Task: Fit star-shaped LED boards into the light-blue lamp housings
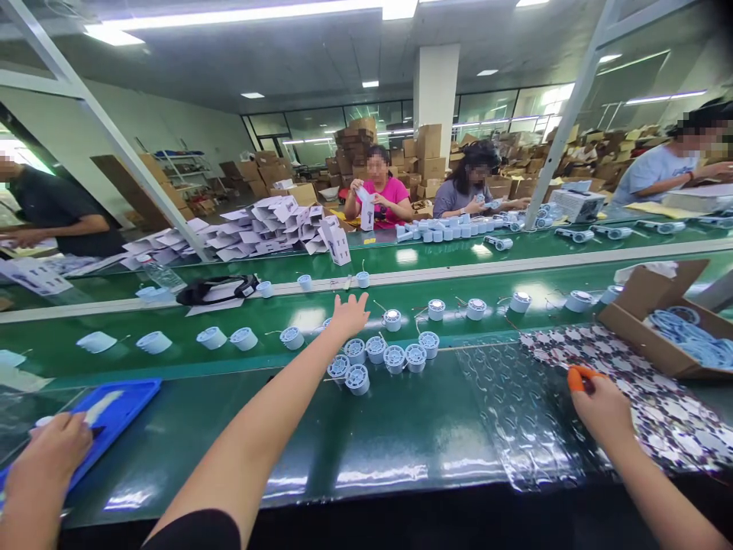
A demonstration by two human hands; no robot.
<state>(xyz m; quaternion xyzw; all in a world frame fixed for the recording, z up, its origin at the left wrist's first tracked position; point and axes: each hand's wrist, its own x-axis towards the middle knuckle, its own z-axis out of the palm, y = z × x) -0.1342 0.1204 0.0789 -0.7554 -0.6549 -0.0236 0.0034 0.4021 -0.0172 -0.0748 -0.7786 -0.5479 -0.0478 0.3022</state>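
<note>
My left hand (pixel 348 317) stretches over the green conveyor belt, palm down with fingers spread and nothing visible in it. Just beyond its fingertips stands a light-blue round housing (pixel 363 279) with a thin wire. Below my wrist, several similar housings (pixel 395 358) cluster at the belt's near edge, showing slotted tops. My right hand (pixel 601 405) wears orange finger covers and is curled closed at the clear dimpled plastic sheet (pixel 521 412). Whatever its fingertips may hold is hidden. Next to it spread many small white flat parts (pixel 658 389) with dark and red bits.
A cardboard box (pixel 647 313) of light-blue parts stands at right. On the left, another person's hand (pixel 60 447) is over a blue tray (pixel 146 389). More housings (pixel 211 337) line the belt. Co-workers sit opposite, beside white cartons (pixel 269 225) and handheld fan bodies (pixel 452 229).
</note>
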